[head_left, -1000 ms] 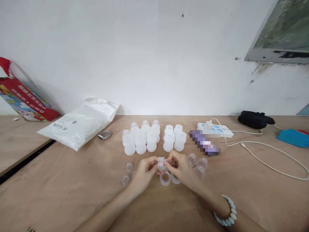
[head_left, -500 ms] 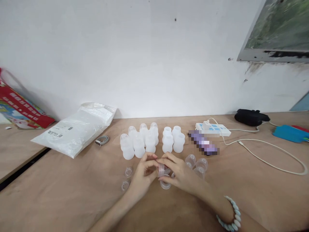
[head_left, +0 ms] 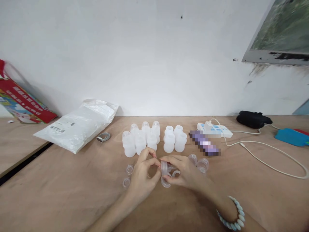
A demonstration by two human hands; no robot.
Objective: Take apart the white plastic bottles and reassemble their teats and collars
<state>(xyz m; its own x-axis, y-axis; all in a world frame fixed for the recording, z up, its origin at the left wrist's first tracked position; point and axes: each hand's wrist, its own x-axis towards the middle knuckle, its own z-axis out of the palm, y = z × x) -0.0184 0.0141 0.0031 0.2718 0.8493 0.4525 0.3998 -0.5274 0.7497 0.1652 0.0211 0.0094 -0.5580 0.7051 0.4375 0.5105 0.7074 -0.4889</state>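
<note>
My left hand (head_left: 144,175) and my right hand (head_left: 183,172) meet low over the wooden table (head_left: 72,193), both pinching one small clear threaded ring (head_left: 164,167) between their fingertips. A second clear ring (head_left: 165,182) lies on the table right under it, and a third ring (head_left: 175,173) sits by my right fingers. Two clear caps (head_left: 127,175) lie to the left of my left hand. More clear domed caps (head_left: 200,162) rest to the right of my right hand. Behind my hands stand several white plastic bottles (head_left: 152,139) in two groups.
A white plastic bag (head_left: 77,124) and a small metal ring (head_left: 103,137) lie at the left. A red printed bag (head_left: 24,103) leans on the wall. At the right are a power strip (head_left: 214,129), a white cable (head_left: 272,154), a black object (head_left: 253,118) and a blue item (head_left: 291,137).
My hands have dropped closer to the table and turned the clear ring between them. My left fingers now pinch it from the side. The view shifted slightly.
</note>
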